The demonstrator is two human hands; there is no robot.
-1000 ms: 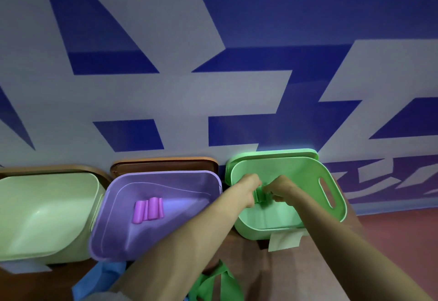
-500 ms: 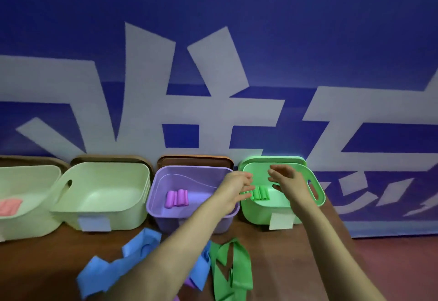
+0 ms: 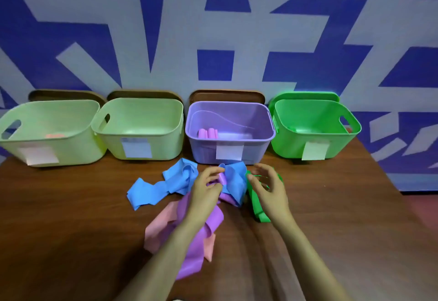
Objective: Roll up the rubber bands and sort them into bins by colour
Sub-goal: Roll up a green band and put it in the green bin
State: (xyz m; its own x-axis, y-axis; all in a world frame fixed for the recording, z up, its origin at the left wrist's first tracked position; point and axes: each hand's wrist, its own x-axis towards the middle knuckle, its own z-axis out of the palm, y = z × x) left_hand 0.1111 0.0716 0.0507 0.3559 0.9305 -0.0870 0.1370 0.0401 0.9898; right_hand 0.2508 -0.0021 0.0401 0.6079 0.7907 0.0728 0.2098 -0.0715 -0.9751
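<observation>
Within left hand [image 3: 205,191], purple band [image 3: 214,221].

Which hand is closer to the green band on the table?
Right. The right hand is directly over the green band; the left hand pinches the purple band, past the blue band.

The table [image 3: 71,206] is wood grain with a faint sheen. The purple bin [image 3: 256,151] and green bin [image 3: 289,149] are smooth plastic, their labels [image 3: 229,152] matt paper. The blue band [image 3: 154,191] looks smooth rubber.
</observation>
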